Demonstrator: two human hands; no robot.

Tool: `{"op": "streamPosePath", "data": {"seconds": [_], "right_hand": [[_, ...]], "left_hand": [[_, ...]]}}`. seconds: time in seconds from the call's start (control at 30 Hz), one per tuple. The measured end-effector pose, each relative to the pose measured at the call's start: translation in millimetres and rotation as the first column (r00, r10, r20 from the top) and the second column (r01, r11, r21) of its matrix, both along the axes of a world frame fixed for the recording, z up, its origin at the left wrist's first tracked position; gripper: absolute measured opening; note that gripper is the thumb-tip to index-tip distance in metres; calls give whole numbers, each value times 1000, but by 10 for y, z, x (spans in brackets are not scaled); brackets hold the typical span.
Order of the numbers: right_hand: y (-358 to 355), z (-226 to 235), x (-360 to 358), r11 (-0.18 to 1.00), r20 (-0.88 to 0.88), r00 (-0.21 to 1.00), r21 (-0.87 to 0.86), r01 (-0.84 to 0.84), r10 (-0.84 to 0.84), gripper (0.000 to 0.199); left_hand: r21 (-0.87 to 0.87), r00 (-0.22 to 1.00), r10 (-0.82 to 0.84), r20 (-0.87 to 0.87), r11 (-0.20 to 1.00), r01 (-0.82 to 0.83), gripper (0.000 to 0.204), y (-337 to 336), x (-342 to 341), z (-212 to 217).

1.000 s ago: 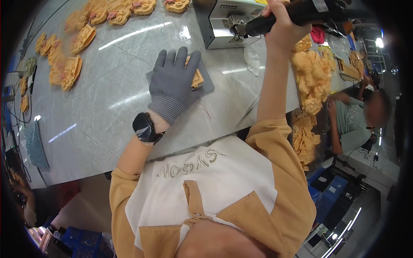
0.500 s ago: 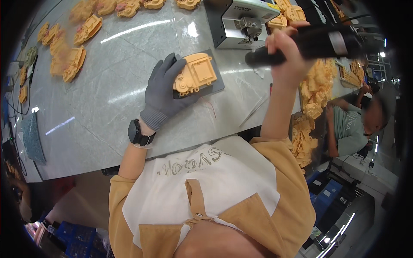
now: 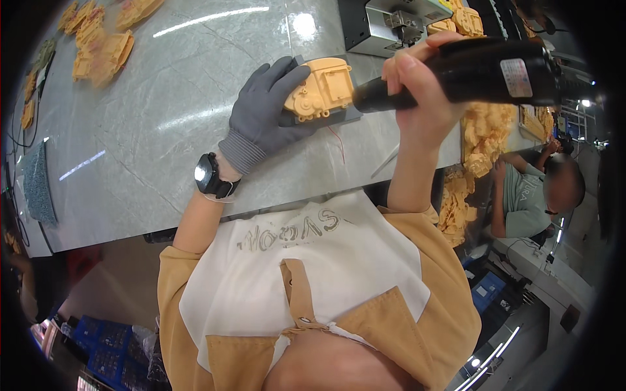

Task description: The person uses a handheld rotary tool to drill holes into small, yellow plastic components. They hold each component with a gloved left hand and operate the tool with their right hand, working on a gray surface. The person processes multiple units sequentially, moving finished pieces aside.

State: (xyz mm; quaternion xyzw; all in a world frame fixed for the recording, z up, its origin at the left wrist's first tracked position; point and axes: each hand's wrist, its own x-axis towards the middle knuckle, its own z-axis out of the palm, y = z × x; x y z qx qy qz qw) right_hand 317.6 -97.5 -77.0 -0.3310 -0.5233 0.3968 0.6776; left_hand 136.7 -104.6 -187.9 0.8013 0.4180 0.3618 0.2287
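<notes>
My left hand (image 3: 265, 112), in a grey knitted glove, grips an orange plastic housing (image 3: 334, 83) by its left side. The housing rests on a dark grey block (image 3: 342, 116) on the table. My bare right hand (image 3: 427, 88) is wrapped round a black electric screwdriver (image 3: 479, 68), held nearly level. Its tapered nose points left and appears right beside the housing's right edge; whether the two touch I cannot tell. The screwdriver's tip is not visible.
A silver-and-black machine (image 3: 398, 26) stands at the back. Several orange housings (image 3: 101, 55) lie at the far left. Piled orange parts (image 3: 486, 137) are on the right, where a co-worker (image 3: 528, 195) sits. A thin red wire (image 3: 340, 143) lies near the block.
My right hand has brought the screwdriver left and slightly down, close to the housing. My left hand keeps its grip on the housing. The whole view has shifted a little.
</notes>
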Motion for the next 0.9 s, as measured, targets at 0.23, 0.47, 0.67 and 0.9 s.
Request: {"op": "streamPosePath", "data": {"seconds": [0.23, 0.47, 0.67, 0.9], "right_hand": [[-41, -3, -98, 998, 229, 973, -35, 47, -38, 33], [-46, -55, -113, 997, 111, 992, 35, 64, -67, 26], [0, -51, 47, 989, 166, 978, 52, -137, 127, 37], [94, -106, 26, 963, 19, 964, 53, -264, 264, 38]], "left_hand": [[-13, 1000, -19, 10, 1000, 19, 80, -9, -37, -32], [32, 999, -16, 44, 999, 14, 79, -9, -21, -26], [36, 999, -15, 30, 999, 14, 77, -8, -20, -21], [44, 998, 15, 53, 999, -18, 76, -5, -38, -76]]}}
